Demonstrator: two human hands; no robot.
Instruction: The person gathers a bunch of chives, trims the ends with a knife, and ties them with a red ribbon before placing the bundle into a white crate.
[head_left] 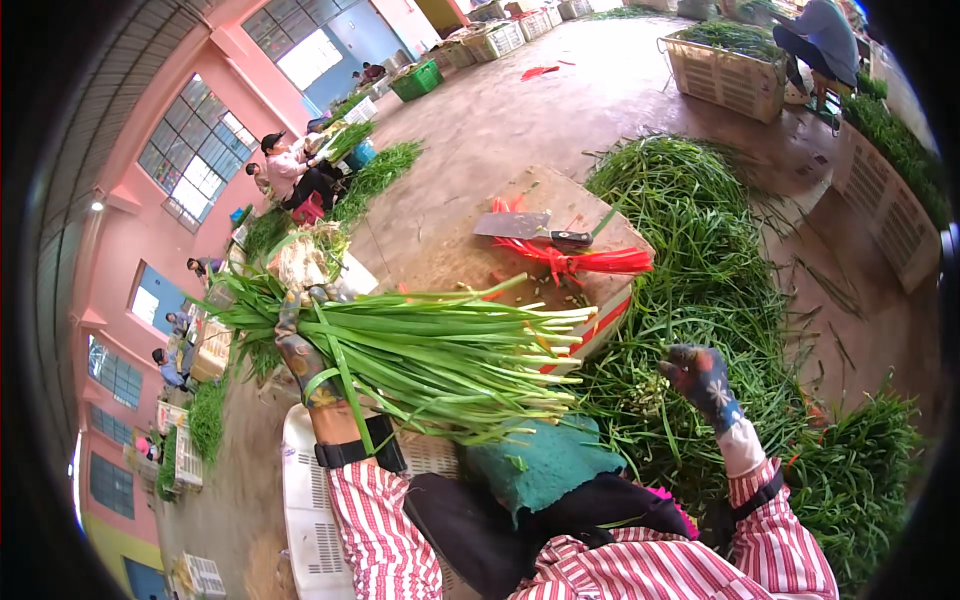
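My left hand (292,345), in a patterned glove, is closed round the leafy end of a bunch of long green stalks (450,350). Their pale cut ends fan out to the right above my lap. My right hand (703,380), also gloved, is raised over a big heap of loose greens (680,240) with its fingers curled in. Whether anything small is in those fingers, I cannot make out. Beyond the bunch stands a worn block-like board (440,245). On it lie a cleaver (515,225) with a dark handle and a bundle of red ties (590,262).
A teal cloth (545,460) covers my lap. Beside my left arm is a white plastic crate (305,500). Pale-rooted bundles (300,258) lie beyond my left hand. A large crate of greens (725,75) stands at the far right, near a seated person. Other people sit along the left wall.
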